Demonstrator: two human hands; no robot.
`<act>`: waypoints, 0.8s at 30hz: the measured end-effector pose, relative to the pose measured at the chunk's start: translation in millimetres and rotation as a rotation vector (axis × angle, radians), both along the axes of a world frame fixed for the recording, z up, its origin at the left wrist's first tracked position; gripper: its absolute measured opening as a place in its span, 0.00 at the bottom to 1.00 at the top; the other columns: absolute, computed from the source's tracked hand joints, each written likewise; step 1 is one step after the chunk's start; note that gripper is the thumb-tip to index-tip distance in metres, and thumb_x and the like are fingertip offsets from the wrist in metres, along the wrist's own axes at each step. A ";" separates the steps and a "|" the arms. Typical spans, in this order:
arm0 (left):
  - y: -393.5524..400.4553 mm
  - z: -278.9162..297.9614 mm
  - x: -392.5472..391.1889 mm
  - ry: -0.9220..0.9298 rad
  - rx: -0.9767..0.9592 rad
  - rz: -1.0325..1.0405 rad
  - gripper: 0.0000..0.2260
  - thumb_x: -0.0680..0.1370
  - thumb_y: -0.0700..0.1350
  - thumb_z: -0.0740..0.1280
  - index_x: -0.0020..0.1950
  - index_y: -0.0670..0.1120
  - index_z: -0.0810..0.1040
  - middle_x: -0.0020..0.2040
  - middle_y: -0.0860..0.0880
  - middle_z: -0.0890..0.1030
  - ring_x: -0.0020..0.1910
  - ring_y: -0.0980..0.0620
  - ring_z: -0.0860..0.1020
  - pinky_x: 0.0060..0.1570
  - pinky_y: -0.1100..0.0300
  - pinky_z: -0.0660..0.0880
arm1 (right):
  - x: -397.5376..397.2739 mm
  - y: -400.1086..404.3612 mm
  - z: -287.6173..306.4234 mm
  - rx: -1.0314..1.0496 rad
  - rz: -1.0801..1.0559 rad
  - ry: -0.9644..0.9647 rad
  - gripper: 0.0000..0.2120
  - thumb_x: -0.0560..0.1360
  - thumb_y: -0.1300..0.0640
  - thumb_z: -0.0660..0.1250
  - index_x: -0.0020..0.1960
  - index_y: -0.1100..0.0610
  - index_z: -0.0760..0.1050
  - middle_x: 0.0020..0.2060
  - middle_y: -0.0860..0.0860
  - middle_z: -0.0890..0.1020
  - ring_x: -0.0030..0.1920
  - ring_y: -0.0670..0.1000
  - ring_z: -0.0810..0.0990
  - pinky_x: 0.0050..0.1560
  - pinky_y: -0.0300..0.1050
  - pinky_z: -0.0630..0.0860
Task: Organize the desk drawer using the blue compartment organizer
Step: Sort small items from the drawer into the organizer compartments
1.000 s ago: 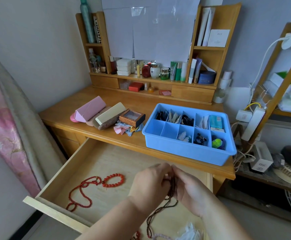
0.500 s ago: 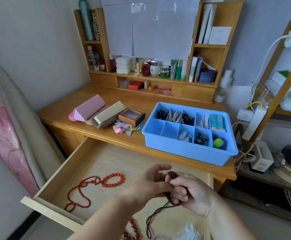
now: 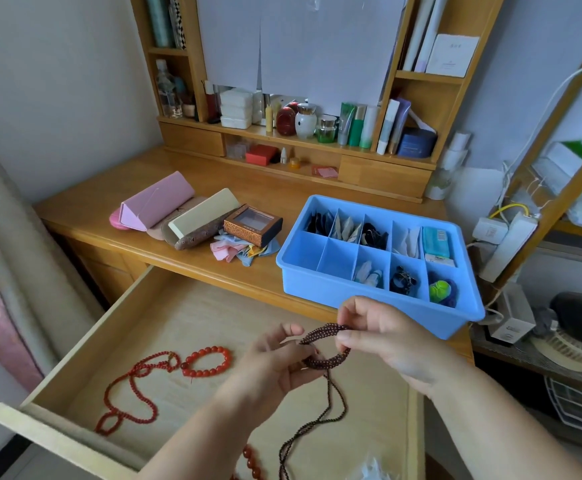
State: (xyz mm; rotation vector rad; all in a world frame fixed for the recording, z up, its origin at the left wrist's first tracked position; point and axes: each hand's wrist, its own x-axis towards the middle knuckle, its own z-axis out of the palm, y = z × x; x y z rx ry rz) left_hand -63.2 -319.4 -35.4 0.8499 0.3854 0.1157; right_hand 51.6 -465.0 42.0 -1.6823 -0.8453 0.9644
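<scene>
Both hands hold a dark brown bead necklace (image 3: 324, 346) above the open wooden drawer (image 3: 165, 327). Part of it is wound into a small coil between my left hand (image 3: 275, 363) and my right hand (image 3: 383, 336); the rest hangs down into the drawer. The blue compartment organizer (image 3: 362, 301) stands on the desk just beyond my right hand. Its two near-left compartments are bare; the others hold small items. In the drawer lie a red bead bracelet (image 3: 208, 362) and a red bead necklace (image 3: 133, 393).
On the desk left of the organizer lie a pink case (image 3: 158, 202), a cream case (image 3: 203, 213), a brown box (image 3: 253, 225) and pastel cloths (image 3: 241, 249). Larger red beads (image 3: 251, 462) and clear plastic (image 3: 372, 471) sit at the drawer's near edge. A shelf unit stands at right.
My hands have risen and drawn apart a little, and the brown necklace is now wound into a visible coil between them. The view has tilted slightly.
</scene>
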 end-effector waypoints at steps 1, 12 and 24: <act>2.2 -4.2 0.3 -0.041 -0.049 -0.008 0.16 0.71 0.30 0.68 0.56 0.41 0.70 0.39 0.39 0.80 0.38 0.45 0.82 0.45 0.51 0.82 | 2.8 5.2 11.9 0.000 0.072 -0.004 0.06 0.76 0.66 0.65 0.45 0.56 0.72 0.34 0.48 0.81 0.41 0.43 0.79 0.47 0.33 0.72; 48.7 -78.8 -41.5 0.330 0.205 0.126 0.26 0.62 0.47 0.76 0.58 0.44 0.75 0.47 0.43 0.84 0.48 0.45 0.83 0.51 0.54 0.77 | 101.6 83.8 73.3 -0.017 -0.127 -0.257 0.08 0.76 0.71 0.62 0.46 0.58 0.71 0.40 0.59 0.79 0.42 0.52 0.78 0.45 0.43 0.80; 69.6 -119.9 -54.5 0.403 0.214 0.244 0.09 0.77 0.34 0.64 0.56 0.42 0.75 0.41 0.45 0.84 0.43 0.45 0.83 0.51 0.52 0.77 | 129.2 105.3 1.0 -0.387 -0.112 -0.809 0.12 0.73 0.63 0.67 0.37 0.50 0.69 0.31 0.47 0.74 0.32 0.48 0.72 0.34 0.43 0.69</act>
